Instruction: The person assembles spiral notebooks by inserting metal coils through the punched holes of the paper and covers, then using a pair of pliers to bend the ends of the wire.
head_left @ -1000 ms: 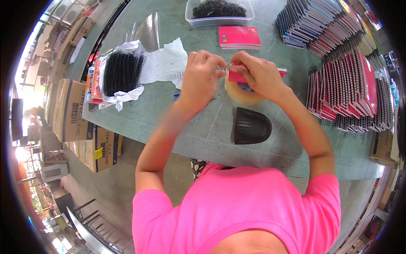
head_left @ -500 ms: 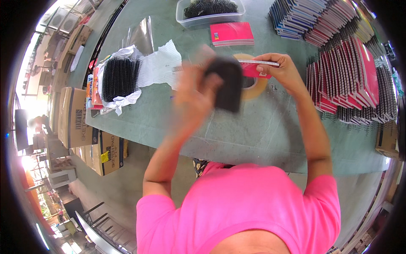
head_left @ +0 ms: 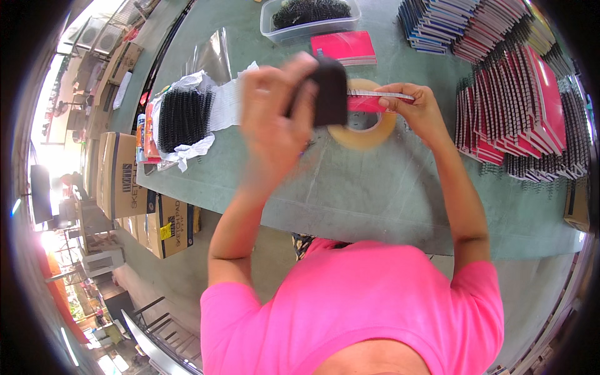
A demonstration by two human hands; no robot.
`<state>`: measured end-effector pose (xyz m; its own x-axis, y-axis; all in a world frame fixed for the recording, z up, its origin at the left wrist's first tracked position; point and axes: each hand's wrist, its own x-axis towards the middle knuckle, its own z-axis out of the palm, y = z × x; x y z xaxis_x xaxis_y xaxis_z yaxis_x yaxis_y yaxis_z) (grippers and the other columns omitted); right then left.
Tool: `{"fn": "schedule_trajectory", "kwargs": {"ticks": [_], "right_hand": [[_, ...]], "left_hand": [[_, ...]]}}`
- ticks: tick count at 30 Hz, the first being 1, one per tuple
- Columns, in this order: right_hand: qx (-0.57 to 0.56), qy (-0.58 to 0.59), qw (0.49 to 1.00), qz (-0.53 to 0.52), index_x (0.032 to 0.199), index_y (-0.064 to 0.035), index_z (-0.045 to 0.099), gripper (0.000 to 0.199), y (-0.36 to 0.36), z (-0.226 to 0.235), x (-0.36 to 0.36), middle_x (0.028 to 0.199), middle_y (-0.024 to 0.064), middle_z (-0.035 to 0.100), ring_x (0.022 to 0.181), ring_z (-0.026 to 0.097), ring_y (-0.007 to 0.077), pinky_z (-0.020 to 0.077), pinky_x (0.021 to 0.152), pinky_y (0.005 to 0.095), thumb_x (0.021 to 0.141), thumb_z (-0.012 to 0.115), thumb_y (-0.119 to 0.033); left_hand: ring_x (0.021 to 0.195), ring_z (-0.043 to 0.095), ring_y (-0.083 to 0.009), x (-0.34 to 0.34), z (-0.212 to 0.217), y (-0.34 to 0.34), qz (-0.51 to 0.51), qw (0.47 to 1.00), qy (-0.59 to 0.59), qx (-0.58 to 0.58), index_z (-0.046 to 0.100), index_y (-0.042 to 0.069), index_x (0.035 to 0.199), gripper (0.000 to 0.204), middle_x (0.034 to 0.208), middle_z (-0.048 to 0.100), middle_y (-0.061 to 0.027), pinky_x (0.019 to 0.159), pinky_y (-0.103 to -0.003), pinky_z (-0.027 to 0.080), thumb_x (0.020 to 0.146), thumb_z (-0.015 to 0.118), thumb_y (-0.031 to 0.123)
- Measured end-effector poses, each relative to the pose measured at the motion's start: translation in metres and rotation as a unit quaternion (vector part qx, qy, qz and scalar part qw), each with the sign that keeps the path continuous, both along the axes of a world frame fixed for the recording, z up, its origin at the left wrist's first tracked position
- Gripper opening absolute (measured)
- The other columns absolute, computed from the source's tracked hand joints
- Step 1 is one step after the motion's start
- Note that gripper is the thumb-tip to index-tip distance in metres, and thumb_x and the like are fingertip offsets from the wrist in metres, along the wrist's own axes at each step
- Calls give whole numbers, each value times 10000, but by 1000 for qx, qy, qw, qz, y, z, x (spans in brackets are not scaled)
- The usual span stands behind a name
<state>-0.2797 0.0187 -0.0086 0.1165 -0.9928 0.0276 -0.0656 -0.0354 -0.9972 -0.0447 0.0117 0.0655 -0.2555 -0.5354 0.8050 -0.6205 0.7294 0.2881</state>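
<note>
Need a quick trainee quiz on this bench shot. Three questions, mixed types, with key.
1. Which hand holds the black block?
2. True or false: the clear plastic tub holds pencils.
3. Fill in: in this view, the red notebook pinched in the fingers of the right hand partly covers a ring-shaped roll of ____.

Key:
1. The left hand.
2. False; it holds black coils.
3. Tape.
</note>
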Motion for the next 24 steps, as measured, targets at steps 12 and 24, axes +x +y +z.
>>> {"fn": "schedule_trajectory", "kwargs": {"ticks": [12,24], "right_hand": [[16,-46,999,-14,1034,9,645,251,3,-13,-5,897,33,667,798,594,74,471,727,214,803,690,-79],[13,-45,998,47,1120,3,619,283,5,-26,-12,925,-3,665,834,574,44,462,740,201,841,638,-43]], "left_hand": [[786,561,-183,-28,-21,4,-56,965,-89,239,670,96,1034,310,867,557,-62,707,-305,456,731,711,44],[806,594,-239,-43,-10,-19,-59,997,-9,58,671,172,1029,306,850,563,-74,703,-332,491,739,682,78]]}}
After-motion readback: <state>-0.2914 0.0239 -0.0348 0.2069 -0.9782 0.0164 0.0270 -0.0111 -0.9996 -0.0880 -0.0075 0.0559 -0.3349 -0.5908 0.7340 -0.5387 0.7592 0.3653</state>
